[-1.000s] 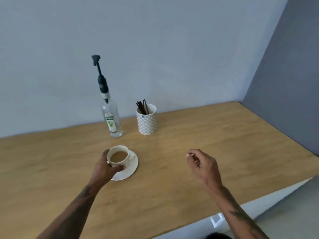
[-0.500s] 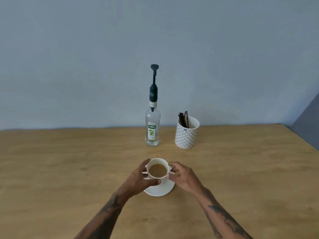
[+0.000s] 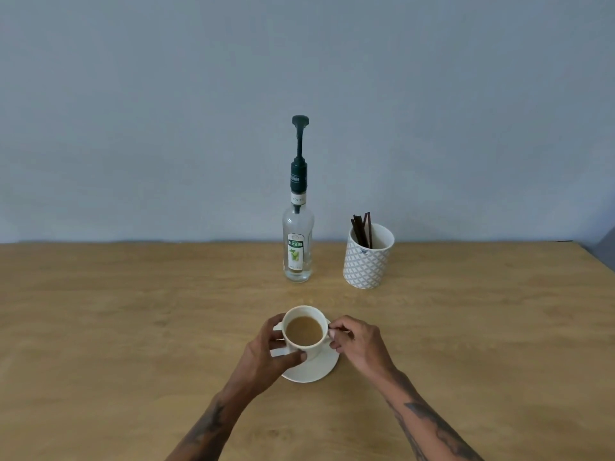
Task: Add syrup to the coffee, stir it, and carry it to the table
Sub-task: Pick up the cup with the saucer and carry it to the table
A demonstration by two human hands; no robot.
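Observation:
A white cup of milky coffee (image 3: pixel 304 331) stands on a white saucer (image 3: pixel 312 371) on the wooden counter (image 3: pixel 133 327). My left hand (image 3: pixel 266 354) wraps around the cup's left side, thumb at the front. My right hand (image 3: pixel 359 344) pinches the cup's handle on the right side. Behind the cup stands a clear glass syrup bottle (image 3: pixel 298 241) with a dark green pump on top. To its right a patterned white mug (image 3: pixel 367 257) holds several dark stir sticks (image 3: pixel 362 229).
A plain grey-blue wall (image 3: pixel 166 111) rises right behind the counter. A darker wall corner shows at the far right edge. Bare wood surrounds the cup on both sides.
My right hand has come in from the right and closed on the cup's handle. The view has swung so the cup and bottle are centred. My left hand stays on the cup.

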